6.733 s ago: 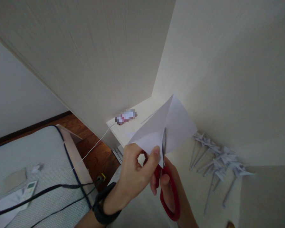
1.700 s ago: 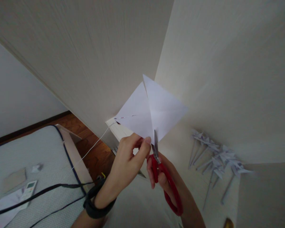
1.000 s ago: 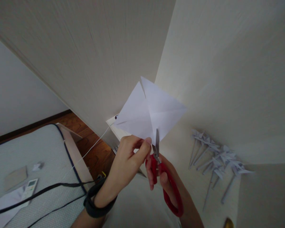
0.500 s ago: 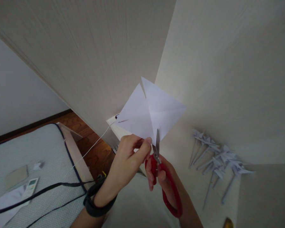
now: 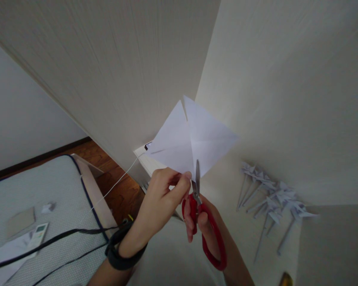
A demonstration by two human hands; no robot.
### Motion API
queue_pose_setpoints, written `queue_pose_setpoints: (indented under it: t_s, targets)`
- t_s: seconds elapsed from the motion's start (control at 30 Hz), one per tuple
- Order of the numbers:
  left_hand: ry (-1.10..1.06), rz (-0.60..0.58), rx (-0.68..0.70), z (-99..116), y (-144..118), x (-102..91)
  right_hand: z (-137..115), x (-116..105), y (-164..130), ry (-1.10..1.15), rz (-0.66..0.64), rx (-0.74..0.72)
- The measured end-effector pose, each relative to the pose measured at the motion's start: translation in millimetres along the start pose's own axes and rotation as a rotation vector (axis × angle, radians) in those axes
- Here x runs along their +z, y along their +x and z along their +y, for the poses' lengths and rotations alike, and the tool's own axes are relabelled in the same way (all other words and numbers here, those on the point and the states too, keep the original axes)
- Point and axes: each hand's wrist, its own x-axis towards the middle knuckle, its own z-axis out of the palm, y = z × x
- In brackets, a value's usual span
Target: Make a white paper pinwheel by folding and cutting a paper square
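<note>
A white square sheet of paper (image 5: 211, 137) stands turned cornerwise in front of me, creased along its diagonals. Slits run inward from its top corner and its left corner. My left hand (image 5: 164, 198), a dark band on its wrist, pinches the paper near the bottom corner. Red-handled scissors (image 5: 213, 234) are in my right hand (image 5: 209, 222), fingers and thumb through the loops. Their blades are slightly parted at the bottom corner, one in front of the paper and the other partly hidden behind it.
Several white paper pinwheels on sticks (image 5: 274, 194) lie on the pale surface at right. On the left, a mattress (image 5: 47, 178) holds a remote control (image 5: 39, 234) and paper scraps. A white cable (image 5: 119, 180) and dark straps (image 5: 74, 231) cross that side. Wooden flooring (image 5: 117, 190) shows between.
The top of the paper has swung a little to the right, and the scissor blades have closed slightly at its bottom corner. Both hands keep nearly the same place.
</note>
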Motion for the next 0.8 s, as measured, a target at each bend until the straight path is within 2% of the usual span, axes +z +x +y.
queue_pose_setpoints:
  t_s: [0.4, 0.6, 0.8]
  targets:
    - [-0.059, 0.004, 0.015, -2.0, 0.8, 0.6, 8.4, 1.5, 2.5, 0.056, 0.026, -0.003]
    - [-0.073, 0.013, -0.027, -3.6, -0.6, 4.3, 6.6, -0.5, 3.2, 0.059, 0.038, -0.038]
    - [-0.067, 0.035, 0.038, -2.4, -1.0, 2.7, 8.0, -1.8, 2.5, 0.053, 0.037, -0.037]
